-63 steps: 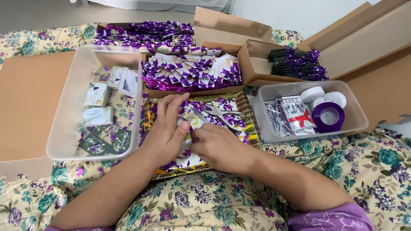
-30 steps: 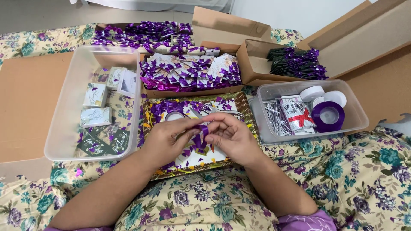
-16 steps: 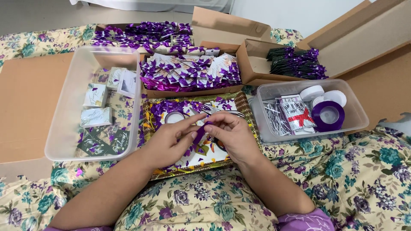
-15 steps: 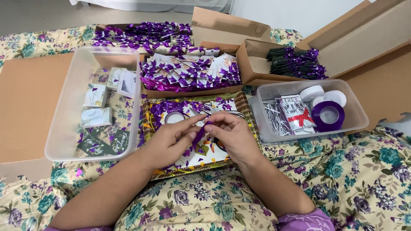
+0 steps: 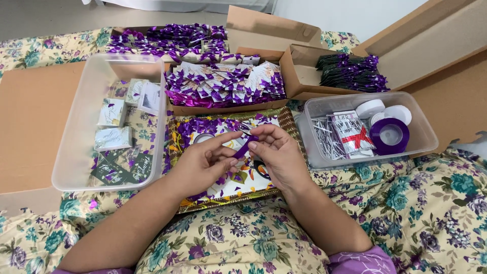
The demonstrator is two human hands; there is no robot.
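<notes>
We pinch a short strip of purple ribbon (image 5: 242,148) between the closed fingertips of our left hand (image 5: 203,165) and right hand (image 5: 276,155), above the gold-edged patterned tray (image 5: 289,127). Beyond sits a cardboard box of purple-bowed cards (image 5: 225,86); rightward, a clear plastic tub (image 5: 423,132) holds a purple ribbon spool (image 5: 389,135).

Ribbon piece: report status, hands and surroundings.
Left hand and right hand both pinch purple ribbon piece. Held above patterned tray. Nothing between.
</notes>
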